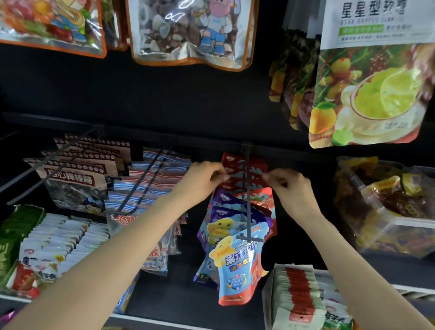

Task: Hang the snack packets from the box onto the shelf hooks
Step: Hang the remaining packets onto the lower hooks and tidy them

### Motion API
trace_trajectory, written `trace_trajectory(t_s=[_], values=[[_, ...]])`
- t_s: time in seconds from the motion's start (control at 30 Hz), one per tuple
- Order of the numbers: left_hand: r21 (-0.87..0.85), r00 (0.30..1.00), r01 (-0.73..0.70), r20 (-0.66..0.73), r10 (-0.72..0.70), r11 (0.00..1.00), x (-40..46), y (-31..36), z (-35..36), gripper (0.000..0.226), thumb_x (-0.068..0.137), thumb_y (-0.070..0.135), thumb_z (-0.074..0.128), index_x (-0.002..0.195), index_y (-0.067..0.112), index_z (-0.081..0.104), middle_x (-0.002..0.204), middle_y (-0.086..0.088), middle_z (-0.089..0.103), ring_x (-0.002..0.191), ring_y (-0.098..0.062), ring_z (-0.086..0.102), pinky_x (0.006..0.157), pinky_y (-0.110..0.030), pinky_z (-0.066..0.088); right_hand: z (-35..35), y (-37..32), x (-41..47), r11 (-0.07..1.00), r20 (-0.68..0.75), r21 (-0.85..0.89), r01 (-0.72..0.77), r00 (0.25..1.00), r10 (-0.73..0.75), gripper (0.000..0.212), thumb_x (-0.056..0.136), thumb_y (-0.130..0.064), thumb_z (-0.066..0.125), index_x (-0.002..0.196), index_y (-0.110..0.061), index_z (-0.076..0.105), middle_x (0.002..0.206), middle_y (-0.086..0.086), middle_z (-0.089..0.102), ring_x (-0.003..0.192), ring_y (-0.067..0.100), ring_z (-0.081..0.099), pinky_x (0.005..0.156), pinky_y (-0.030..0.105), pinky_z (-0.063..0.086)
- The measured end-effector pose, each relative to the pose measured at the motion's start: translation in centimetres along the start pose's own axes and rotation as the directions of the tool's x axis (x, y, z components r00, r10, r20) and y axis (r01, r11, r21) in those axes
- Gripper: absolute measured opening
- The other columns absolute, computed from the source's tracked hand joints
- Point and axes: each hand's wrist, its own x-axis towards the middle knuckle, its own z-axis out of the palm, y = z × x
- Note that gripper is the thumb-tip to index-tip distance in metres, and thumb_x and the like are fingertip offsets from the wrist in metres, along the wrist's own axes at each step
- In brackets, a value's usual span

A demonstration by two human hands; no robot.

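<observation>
A black shelf hook [246,193] runs toward me from the back rail, loaded with several snack packets. Red packets [244,171] hang at its back, purple ones [223,204] in the middle, and a blue packet with a yellow cartoon figure [237,268] at the front end. My left hand [205,179] pinches the top of a red packet on the left of the hook. On the hook's right side my right hand [292,189] pinches the same row of red packets. The box is out of view.
Two more hooks at left carry brown packets [80,177] and blue striped packets [144,185]. Large pouches [367,93] hang overhead. A clear tub of snacks [400,210] sits at right. Cartons of sachets [299,301] and packets [48,245] stand on the shelf below.
</observation>
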Motion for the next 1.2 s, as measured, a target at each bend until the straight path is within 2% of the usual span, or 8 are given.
trace_trajectory(t_s=[0.13,0.27,0.4,0.57,0.7,0.87,0.97,1.2], values=[[0.002,0.996,0.012,0.09,-0.012,1.0,-0.1,0.1,0.0,0.019,0.089,0.023,0.062,0.104,0.013,0.07,0.106,-0.002,0.069,0.096,-0.013,0.062,0.08,-0.019,0.042,-0.1,0.0,-0.8,0.991,0.179,-0.112,0.071,0.983,-0.05,0.017,0.085,-0.023,0.069,0.097,-0.013,0.074,0.093,-0.003,0.067,0.083,0.009,0.058,0.072,0.014,0.04],[-0.004,0.996,0.068,0.06,-0.068,0.998,0.1,0.5,0.5,0.019,0.089,0.019,0.063,0.102,0.008,0.071,0.105,-0.008,0.068,0.095,-0.019,0.063,0.08,-0.025,0.049,0.0,0.1,-0.5,0.982,0.138,-0.168,0.085,0.989,-0.062,0.014,0.082,-0.015,0.071,0.094,-0.009,0.075,0.09,0.001,0.064,0.083,0.017,0.063,0.075,0.022,0.044],[-0.08,0.995,0.104,0.004,-0.104,0.991,-0.3,0.8,0.7,0.017,0.088,0.014,0.064,0.099,0.005,0.072,0.1,-0.01,0.071,0.088,-0.018,0.065,0.077,-0.025,0.052,0.4,0.2,-0.8,0.983,0.106,-0.161,0.088,0.992,-0.072,0.013,0.082,-0.013,0.071,0.093,-0.007,0.075,0.094,0.005,0.065,0.078,0.011,0.057,0.073,0.018,0.04],[-0.101,0.994,0.108,-0.009,-0.109,0.989,-0.8,0.6,1.0,0.015,0.088,0.013,0.063,0.098,0.007,0.073,0.102,-0.007,0.072,0.095,-0.016,0.066,0.082,-0.017,0.046,0.5,0.1,-1.1,0.984,0.11,-0.171,0.051,0.993,-0.033,0.015,0.085,-0.015,0.069,0.096,-0.008,0.074,0.097,0.005,0.066,0.079,0.01,0.055,0.071,0.017,0.038],[-0.118,0.992,0.125,-0.007,-0.127,0.985,-0.9,0.7,1.0,0.016,0.087,0.012,0.063,0.098,0.004,0.072,0.105,-0.01,0.07,0.097,-0.019,0.066,0.088,-0.023,0.048,0.6,0.3,-1.1,0.99,0.133,-0.143,0.018,0.991,0.002,0.017,0.086,-0.015,0.067,0.1,-0.007,0.074,0.101,0.005,0.068,0.081,0.008,0.055,0.063,0.007,0.037],[-0.102,0.991,0.13,0.011,-0.13,0.986,-1.1,1.1,0.6,0.017,0.09,0.008,0.059,0.103,0.005,0.07,0.105,-0.003,0.067,0.097,-0.013,0.063,0.084,-0.015,0.043,0.9,0.6,-1.3,0.997,0.138,-0.031,-0.071,0.988,0.075,0.017,0.085,-0.011,0.068,0.1,-0.004,0.073,0.1,0.008,0.072,0.087,0.016,0.066,0.081,0.028,0.054],[-0.095,0.981,0.194,-0.009,-0.196,0.976,-1.5,1.1,0.8,0.022,0.095,0.014,0.053,0.112,0.008,0.066,0.114,-0.006,0.065,0.104,-0.019,0.061,0.082,-0.019,0.041,0.7,0.6,-1.5,0.997,0.15,-0.041,-0.067,0.986,0.073,0.016,0.086,-0.012,0.066,0.1,-0.005,0.073,0.1,0.007,0.071,0.09,0.017,0.066,0.079,0.025,0.052],[-0.079,0.941,0.339,0.041,-0.337,0.937,-3.4,1.5,1.0,0.03,0.095,0.006,0.042,0.122,0.007,0.054,0.122,-0.015,0.059,0.108,-0.028,0.058,0.083,-0.03,0.045,1.7,1.0,-4.0,0.987,-0.063,0.027,-0.159,0.985,0.161,0.036,0.086,-0.021,0.068,0.115,-0.006,0.052,0.11,0.005,0.05,0.095,0.015,0.053,0.08,0.022,0.04]])
